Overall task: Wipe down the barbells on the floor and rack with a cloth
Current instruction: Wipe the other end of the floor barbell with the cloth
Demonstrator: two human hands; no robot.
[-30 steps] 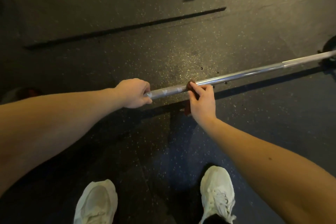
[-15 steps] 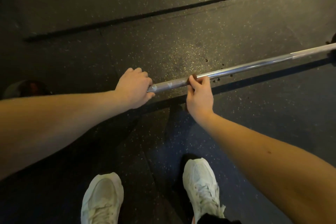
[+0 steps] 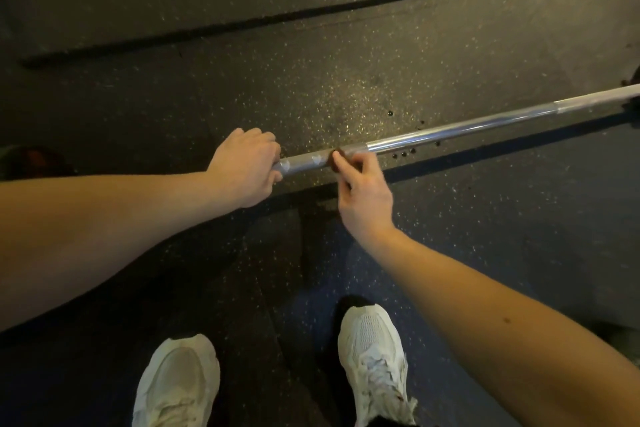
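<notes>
**Asker:** Where is the bar, and who has it?

**Describer:** A steel bar (image 3: 450, 130) runs from the middle of the view out to the 2 o'clock edge. Its shadow lies as a dark line on the floor (image 3: 311, 87), alongside it on the person's side. The person's left hand (image 3: 247, 166), just at 9 o'clock of centre, is curled over the near end of the bar and grips it. The right hand (image 3: 363, 198), just at 3 o'clock of centre, pinches a small dark reddish cloth (image 3: 335, 160) between thumb and fingers, and the cloth touches the bar. A short stretch of bar shows between the two hands.

**Asker:** Any writing or brand to read?

**Describer:** Pale marks (image 3: 316, 159) sit on the bar between the hands, too blurred to read. The two white shoes, one at 7 o'clock (image 3: 176, 381) and one at 5 o'clock (image 3: 374, 357), show mesh and laces only.

**Asker:** What about edges and room?

**Describer:** A raised mat edge (image 3: 225, 26) crosses the upper view from 9 o'clock toward 1 o'clock. Speckled black rubber floor stretches between that edge and the bar. A few dark spots (image 3: 403, 154) dot the floor just beside the bar, at 2 o'clock of the right hand. The bar's far end runs out of view at the right edge.
</notes>
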